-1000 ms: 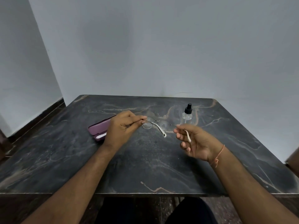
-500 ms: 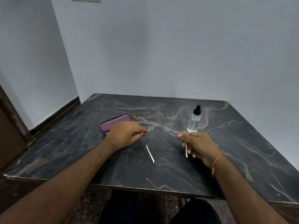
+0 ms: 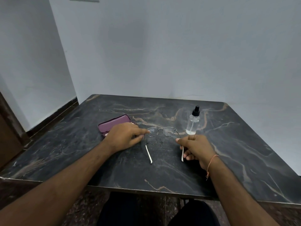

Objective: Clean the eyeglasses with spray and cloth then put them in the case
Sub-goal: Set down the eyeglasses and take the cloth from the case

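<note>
Biggest risk right now: the glasses (image 3: 162, 131) are held only by thin metal at both sides, so twisting the hands unevenly could bend a hinge, and the left fingertip sitting right by the lens could smear it more.

Right hand (image 3: 194, 148) is nearest, palm turned inward, thumb and fingers pinching the right temple. Left hand (image 3: 124, 136) lies palm down, fingers curled onto the frame's left corner, I think pinching it, though the contact is partly hidden.

Glasses sit opened between both grips, low over the table (image 3: 162, 173). Case (image 3: 114, 124) is just behind the left hand, spray (image 3: 193, 121) just beyond the right. No cloth in sight.
</note>
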{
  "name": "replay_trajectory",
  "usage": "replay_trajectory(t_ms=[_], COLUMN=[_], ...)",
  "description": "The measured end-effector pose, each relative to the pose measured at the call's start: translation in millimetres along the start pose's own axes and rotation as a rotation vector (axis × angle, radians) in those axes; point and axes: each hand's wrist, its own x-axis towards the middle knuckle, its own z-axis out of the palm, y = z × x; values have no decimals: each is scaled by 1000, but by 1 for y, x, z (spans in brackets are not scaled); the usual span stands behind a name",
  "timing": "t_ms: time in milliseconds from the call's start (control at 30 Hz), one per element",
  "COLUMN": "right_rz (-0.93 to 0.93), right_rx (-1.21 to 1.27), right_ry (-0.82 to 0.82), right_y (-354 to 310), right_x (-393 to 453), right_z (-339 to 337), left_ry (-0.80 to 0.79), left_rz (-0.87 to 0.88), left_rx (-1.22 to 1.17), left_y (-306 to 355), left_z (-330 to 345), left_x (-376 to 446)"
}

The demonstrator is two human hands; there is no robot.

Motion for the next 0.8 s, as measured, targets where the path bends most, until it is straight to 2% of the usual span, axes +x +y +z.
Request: replay_trajectory(t_ms=[133,267,367,433,567,800], right_rz=[-2,-66,-207,-337,-546,-559], right_rx=[-9,-52,-320,-454,-597,-921], right_ry=[18,153,302,335,270,17], right_y=[2,8,3,-8,-46,-89], right_x=[-6,-15,-23,-26,-22,11], right_z=[0,5,9,16,45,119], left_ry=[6,191,322,338,203,138], left_rz=[-61,-169,-362,-530,-679,-637], left_rx=[23,18,6,-42,-72,-96], left_y=[-4,-22,-36,-40,-40,-45], left_z=[-8,-18,-22,-25,-23,-20], left_x=[-15,-44,-60,-63,-61,-64])
